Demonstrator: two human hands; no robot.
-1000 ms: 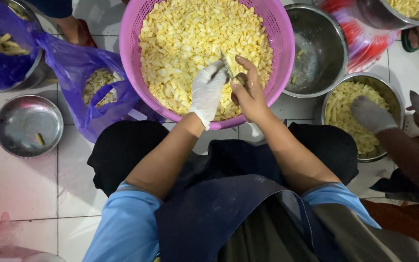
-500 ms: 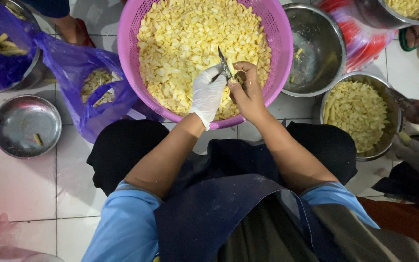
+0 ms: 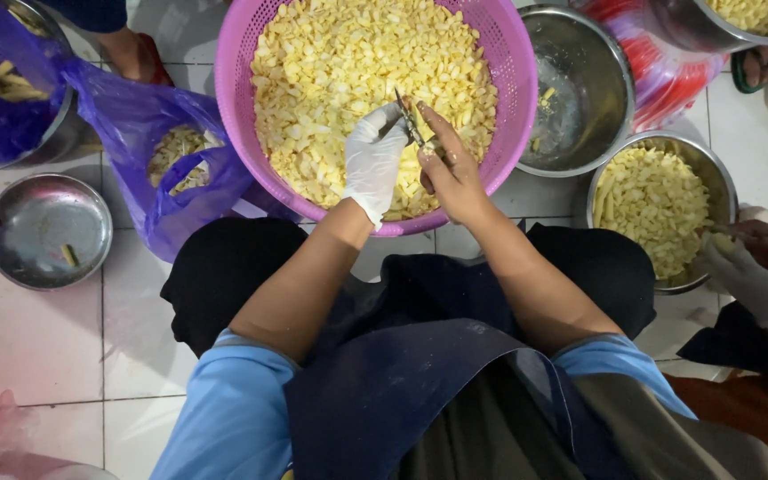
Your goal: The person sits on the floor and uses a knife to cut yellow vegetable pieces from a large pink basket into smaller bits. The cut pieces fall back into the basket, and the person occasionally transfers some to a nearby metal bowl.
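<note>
**Knife turned up over the pink basket**

Near the camera is the blue apron [image 3: 384, 391] and the two forearms that reach forward over the tiled floor [image 3: 46, 347]. The left hand [image 3: 373, 160], in a white glove, is curled with its fingers closed; it seems to pinch a small yellow piece, but the piece itself I cannot see clearly. The right hand [image 3: 451, 173], bare, has its fingers closed around a small knife [image 3: 409, 120]. Half a second ago the blade lay lower between the hands; now it points up and away, and both hands sit a little closer to the basket's near rim. I judge that one cut is finished and the next piece is being set.

Both hands are above the pink basket [image 3: 242, 133], which is full of yellow cut pieces [image 3: 348, 62]. Further right stand a nearly empty steel bowl [image 3: 580, 89] and a bowl of pieces [image 3: 646, 209], where another person's gloved hand [image 3: 748, 280] works.
</note>
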